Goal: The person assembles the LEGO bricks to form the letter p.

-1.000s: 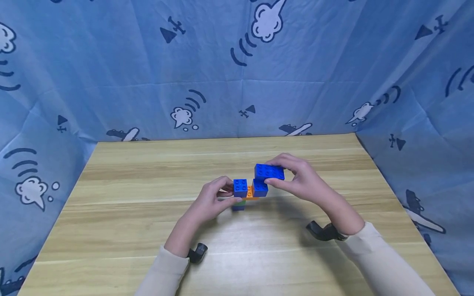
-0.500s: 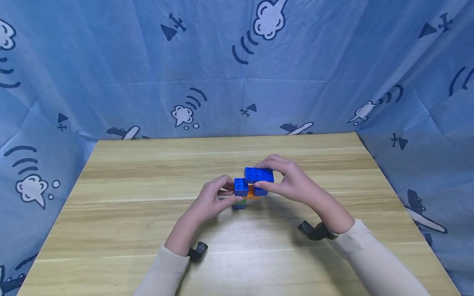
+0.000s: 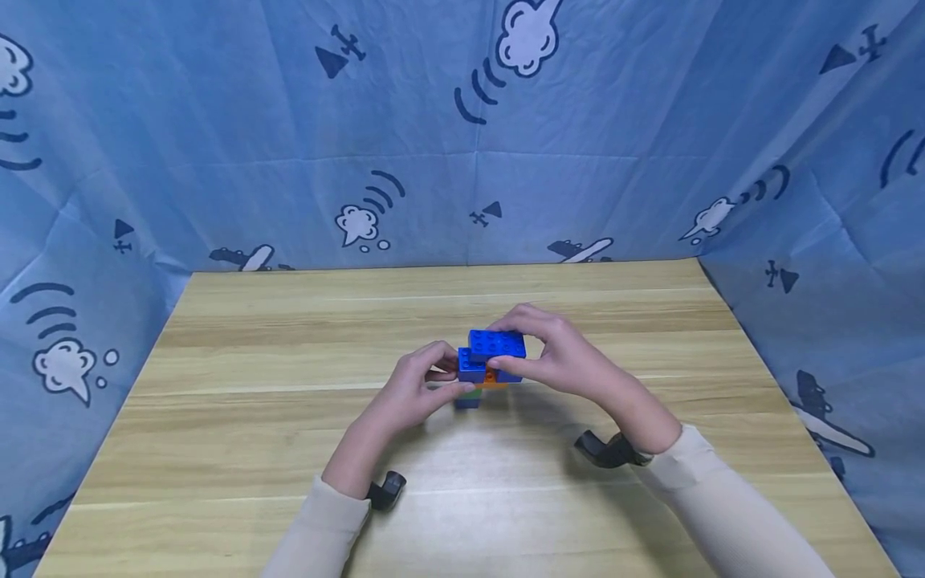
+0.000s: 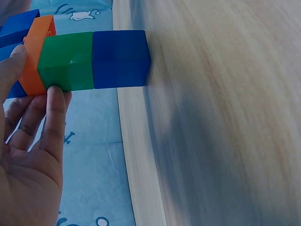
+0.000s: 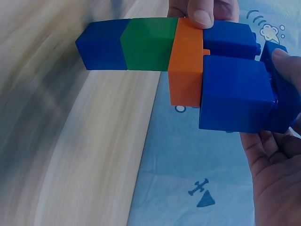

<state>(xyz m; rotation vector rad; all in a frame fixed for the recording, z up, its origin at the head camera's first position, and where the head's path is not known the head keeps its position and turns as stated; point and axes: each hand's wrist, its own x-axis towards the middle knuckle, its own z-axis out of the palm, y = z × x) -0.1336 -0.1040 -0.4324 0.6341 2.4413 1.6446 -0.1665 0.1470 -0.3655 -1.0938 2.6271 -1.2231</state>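
My left hand (image 3: 426, 389) grips a stack of toy building bricks from the left, thumb in front and fingers behind. From the bottom it has a blue brick (image 5: 103, 44), a green brick (image 5: 148, 44) and a wider orange brick (image 5: 186, 70). Two blue square bricks stand side by side on the orange one, the left one (image 3: 471, 371) and the right one (image 5: 235, 92). Between thumb and fingers, my right hand (image 3: 556, 353) pinches a long blue brick (image 3: 497, 343) over both. In the right wrist view it sits slightly askew, close against the right square's studs, with a gap to the left one.
A wood-grain table (image 3: 289, 337) lies under the hands. Blue patterned cloth (image 3: 419, 120) hangs behind it and along both sides. Black wrist-worn devices, one on the left wrist (image 3: 386, 491) and one on the right (image 3: 610, 449), stick out above the tabletop.
My right hand has carried the long blue brick left and slightly down, from over the right square brick to across both. The left hand and the stack have stayed nearly still.
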